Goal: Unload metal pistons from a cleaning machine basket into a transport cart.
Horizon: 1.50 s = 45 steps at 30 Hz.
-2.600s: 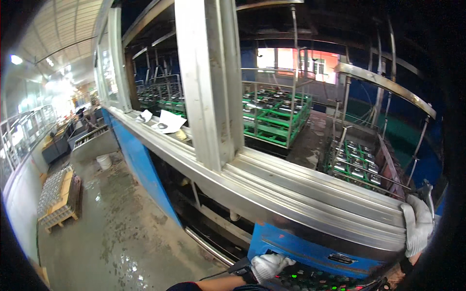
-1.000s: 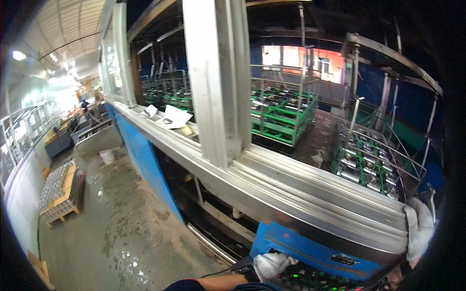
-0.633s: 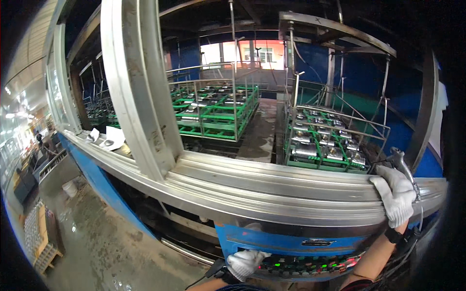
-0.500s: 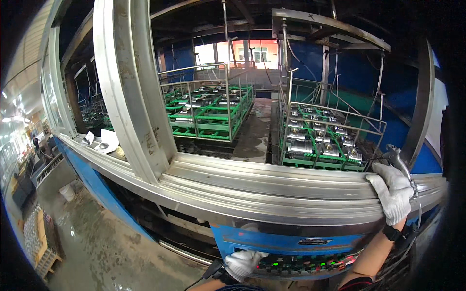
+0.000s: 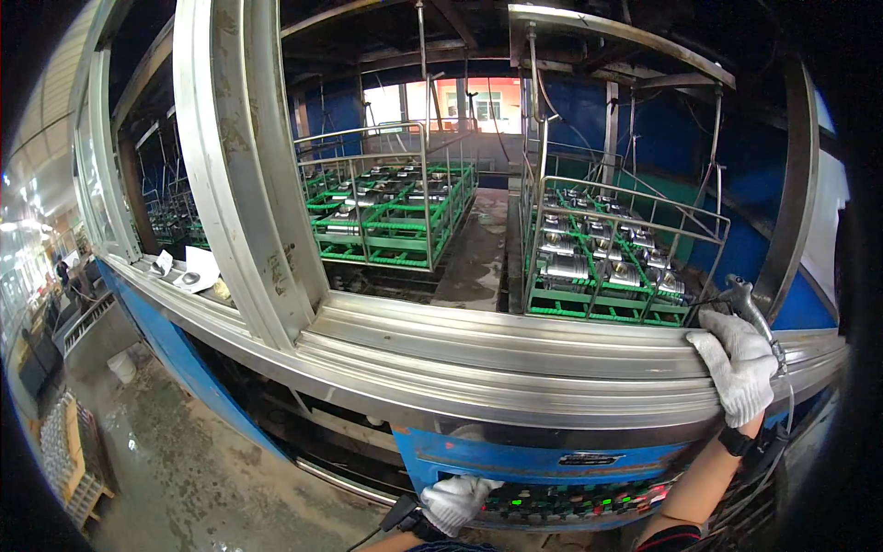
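Note:
My left hand (image 5: 454,502), in a white knit glove, is at the left end of a control panel (image 5: 552,501) with small red and green lights. Its fingers reach toward the panel, partly hidden, so their grip is unclear. My right hand (image 5: 741,363), gloved alike, lies on the metal ledge (image 5: 515,354) with thumb and fingers apart. Right beside it hangs a metal spray gun (image 5: 743,302) with a hose. Beyond the ledge, a wire-framed basket (image 5: 635,308) carries rows of shiny metal cylindrical parts (image 5: 563,265) on green bars. A similar basket (image 5: 386,248) hangs farther left.
A thick metal post (image 5: 241,166) rises from the ledge on the left. White paper (image 5: 198,269) with small objects lies beyond it. A white bucket (image 5: 121,368) and a pallet stacked with parts (image 5: 75,451) stand on the wet floor (image 5: 193,460) at the left.
The right basket and its hanging frame have risen slightly; its lower green bars show more. The left basket stays level. Both hands keep their places; the view has shifted a little.

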Each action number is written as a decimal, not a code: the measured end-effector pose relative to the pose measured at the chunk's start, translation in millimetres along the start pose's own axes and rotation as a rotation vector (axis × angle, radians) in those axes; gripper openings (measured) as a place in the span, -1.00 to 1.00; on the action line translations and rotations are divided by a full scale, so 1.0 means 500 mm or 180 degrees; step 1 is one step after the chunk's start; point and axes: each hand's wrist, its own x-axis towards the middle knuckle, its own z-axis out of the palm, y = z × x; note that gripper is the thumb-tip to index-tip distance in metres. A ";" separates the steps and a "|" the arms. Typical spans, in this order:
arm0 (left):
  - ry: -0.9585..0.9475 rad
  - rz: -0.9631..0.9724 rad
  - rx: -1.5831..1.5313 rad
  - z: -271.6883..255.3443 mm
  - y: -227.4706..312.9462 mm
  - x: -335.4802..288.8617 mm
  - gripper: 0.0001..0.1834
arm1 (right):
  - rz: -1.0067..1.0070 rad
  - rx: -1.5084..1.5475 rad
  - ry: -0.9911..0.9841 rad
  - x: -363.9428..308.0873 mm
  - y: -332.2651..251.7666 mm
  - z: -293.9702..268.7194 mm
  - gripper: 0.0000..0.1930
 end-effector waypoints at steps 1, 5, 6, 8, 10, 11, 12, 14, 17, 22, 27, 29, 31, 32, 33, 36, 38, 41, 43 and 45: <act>-0.0031 0.0022 -0.0001 -0.019 0.038 -0.008 -0.70 | 0.0021 -0.0032 0.0000 -0.001 0.007 0.001 -0.66; 0.1449 0.0335 0.0270 -0.068 0.190 -0.054 -0.69 | 0.0029 -0.0125 -0.0005 -0.001 0.012 -0.001 -0.65; 0.1273 -0.0463 -0.1298 -0.067 0.206 -0.054 -0.66 | 0.0059 -0.0165 -0.0040 -0.001 0.010 -0.003 -0.65; 0.1430 -0.0473 -0.1454 -0.037 0.173 -0.045 -0.67 | 0.0026 -0.0147 0.0010 -0.003 0.014 0.001 -0.65; 0.1551 -0.0470 -0.1615 -0.029 0.175 -0.037 -0.67 | 0.0015 -0.0160 0.0058 -0.005 0.018 0.001 -0.64; 0.1573 -0.0627 -0.1967 -0.023 0.182 -0.035 -0.66 | 0.0035 -0.0182 0.0050 -0.005 0.019 0.000 -0.64; 0.1590 -0.0787 -0.2316 -0.021 0.190 -0.031 -0.65 | 0.0057 -0.0204 0.0043 -0.006 0.021 -0.002 -0.64; 0.1947 -0.0331 -0.2028 0.042 0.098 -0.004 -0.69 | 0.0014 -0.0166 0.0052 -0.004 0.015 0.000 -0.64; 0.2094 0.0116 -0.1548 0.101 0.001 0.018 -0.72 | -0.0013 -0.0138 0.0025 0.000 0.012 0.001 -0.64; 0.2096 0.0681 0.0171 0.071 0.044 -0.003 -0.62 | -0.0027 -0.0200 0.0018 -0.003 0.017 -0.001 -0.64; 0.2471 0.1021 0.1624 0.052 0.071 -0.014 -0.52 | 0.0061 -0.0252 -0.0295 0.008 -0.007 -0.018 -0.64; 0.2555 0.1133 0.1665 0.055 0.066 -0.013 -0.51 | 0.0083 -0.0248 -0.0304 0.008 -0.008 -0.016 -0.63; 0.2627 0.1266 0.1705 0.060 0.063 -0.013 -0.50 | 0.0110 -0.0251 -0.0307 0.005 -0.002 -0.012 -0.63; 0.2593 0.1260 0.1652 0.060 0.062 -0.013 -0.50 | 0.0018 -0.0265 -0.0193 0.002 0.009 -0.005 -0.63; 0.2553 0.1251 0.1593 0.060 0.063 -0.011 -0.50 | -0.0068 -0.0287 -0.0077 -0.001 0.016 -0.003 -0.62; 0.2404 0.1201 0.1358 0.059 0.061 -0.009 -0.50 | -0.0031 -0.0252 -0.0043 -0.003 0.015 -0.005 -0.61; 0.2306 0.1147 0.1154 0.062 0.056 -0.006 -0.50 | -0.0036 -0.0261 -0.0047 -0.003 0.015 -0.004 -0.61; 0.2153 0.1047 0.0787 0.064 0.047 -0.003 -0.50 | -0.0051 -0.0250 -0.0052 -0.002 0.015 0.000 -0.61; 0.2041 0.0983 0.0533 0.063 0.042 0.000 -0.51 | -0.0047 -0.0238 -0.0048 -0.002 0.016 0.001 -0.61; 0.1944 0.0914 0.0282 0.065 0.034 0.001 -0.51 | -0.0004 -0.0317 -0.0079 -0.001 0.013 0.005 -0.61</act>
